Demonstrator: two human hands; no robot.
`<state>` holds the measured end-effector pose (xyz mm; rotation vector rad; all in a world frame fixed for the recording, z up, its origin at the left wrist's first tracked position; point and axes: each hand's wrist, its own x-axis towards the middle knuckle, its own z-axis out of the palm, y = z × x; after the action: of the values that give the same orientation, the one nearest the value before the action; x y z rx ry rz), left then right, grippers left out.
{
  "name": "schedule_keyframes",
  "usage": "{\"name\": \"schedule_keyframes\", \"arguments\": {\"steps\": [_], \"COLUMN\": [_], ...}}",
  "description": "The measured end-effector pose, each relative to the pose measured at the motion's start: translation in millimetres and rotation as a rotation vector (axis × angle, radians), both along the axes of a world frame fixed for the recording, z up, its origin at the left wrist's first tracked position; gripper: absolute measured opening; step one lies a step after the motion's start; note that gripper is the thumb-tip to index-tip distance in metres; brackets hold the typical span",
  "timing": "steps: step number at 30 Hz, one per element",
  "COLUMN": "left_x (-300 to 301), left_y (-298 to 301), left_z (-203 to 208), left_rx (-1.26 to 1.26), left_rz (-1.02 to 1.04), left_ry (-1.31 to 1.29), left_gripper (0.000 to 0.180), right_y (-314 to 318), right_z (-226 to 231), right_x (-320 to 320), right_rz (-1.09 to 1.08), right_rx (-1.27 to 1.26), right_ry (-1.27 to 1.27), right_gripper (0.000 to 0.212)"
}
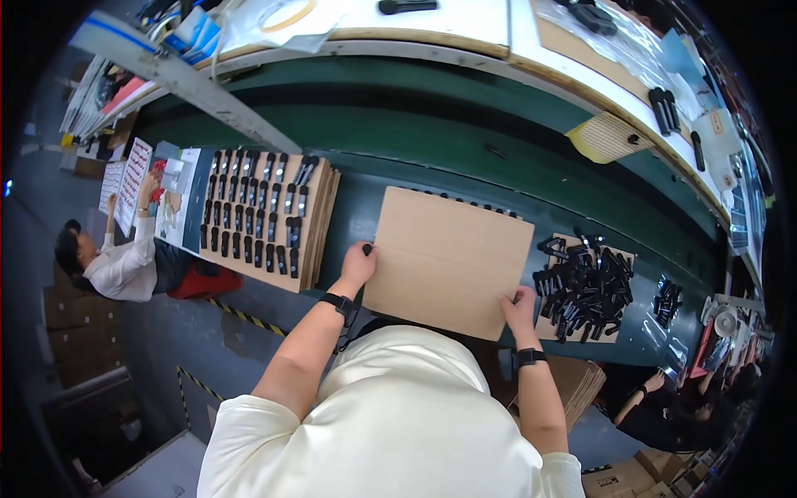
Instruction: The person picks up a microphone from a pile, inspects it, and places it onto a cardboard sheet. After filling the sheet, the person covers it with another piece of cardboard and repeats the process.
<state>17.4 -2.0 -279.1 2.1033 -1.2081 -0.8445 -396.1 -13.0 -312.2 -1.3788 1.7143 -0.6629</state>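
Observation:
A plain brown cardboard sheet (448, 261) lies in front of me on the dark green bench, tilted a little clockwise. My left hand (359, 267) is closed on its left edge, and a small black tip shows by the fingers. At the near right corner, my right hand (519, 310) grips the sheet with the thumb on top. Beyond the sheet's far edge peeks a row of black pieces (465, 202); whatever else lies underneath is hidden. Left of the sheet, a stack of cardboard (314, 241) carries rows of short black cylindrical pieces (249, 199).
To the right, a heap of loose black pieces (585, 286) lies on cardboard, with a smaller bagged pile (667, 300) beyond. A white shelf (465, 25) overhangs the bench, and a grey post (191, 87) slants down at left. Other people work at far left (124, 266) and lower right.

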Motion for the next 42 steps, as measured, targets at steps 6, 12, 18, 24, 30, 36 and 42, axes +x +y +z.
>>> {"name": "schedule_keyframes", "arguments": {"steps": [6,12,18,24,30,36,42], "left_x": [-5,-5,-1,2,-2,-6,-48], "left_y": [-16,-22,-18,-16,-15,-20,-26], "left_z": [-8,-24,-36,-38,-33,7,152], "left_rx": [0.108,0.151,0.151,0.15,0.109,0.027,-0.095], "left_rz": [0.085,0.096,0.104,0.118,0.152,0.204,-0.038], "left_ry": [-0.063,-0.112,-0.095,-0.034,-0.026,0.022,0.589], "left_gripper": [0.026,0.025,0.026,0.027,0.026,0.024,0.037], "right_y": [-15,-23,-21,-18,-16,-24,-29], "right_z": [-7,-15,-17,-24,-19,37,178], "right_x": [7,12,14,16,18,24,77], "right_rz": [0.015,-0.012,-0.042,-0.038,-0.048,-0.088,0.127], "right_rx": [-0.052,-0.009,-0.018,-0.053,-0.029,-0.204,-0.106], "right_ry": [0.155,0.16,0.145,0.218,0.21,0.031,-0.272], "right_gripper": [0.044,0.045,0.044,0.044,0.045,0.04,0.034]}}
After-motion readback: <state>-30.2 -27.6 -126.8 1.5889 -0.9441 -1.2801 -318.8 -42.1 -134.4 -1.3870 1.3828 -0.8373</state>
